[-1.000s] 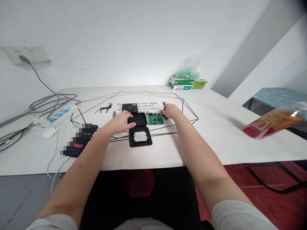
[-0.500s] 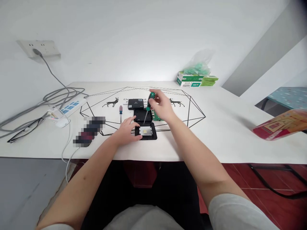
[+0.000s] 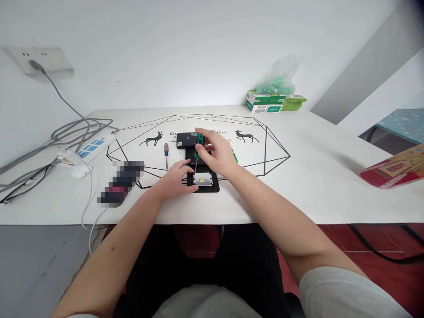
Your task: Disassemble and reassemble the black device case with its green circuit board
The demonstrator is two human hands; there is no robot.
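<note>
My right hand [image 3: 217,153] pinches a green-handled screwdriver [image 3: 198,148] held upright, its tip down on the open black case [image 3: 205,182] with a pale square pad inside. My left hand [image 3: 177,176] rests on the left edge of that case, fingers curled against it. Behind it lie a second black shell and a small black box [image 3: 186,140]. A green circuit board is mostly hidden behind my right hand. A red-handled screwdriver [image 3: 166,152] lies to the left on the table [image 3: 298,176].
A blurred phone [image 3: 121,183] lies left of my hands with a white cable. A power strip [image 3: 88,150] and grey cords sit at far left. Green boxes with a plastic bag [image 3: 274,97] stand at the back. A red packet [image 3: 394,170] lies at right.
My right hand picked up the green screwdriver, lifted it and brought its tip down onto the open case. My left hand moved from the rear shell to the front case's left edge.
</note>
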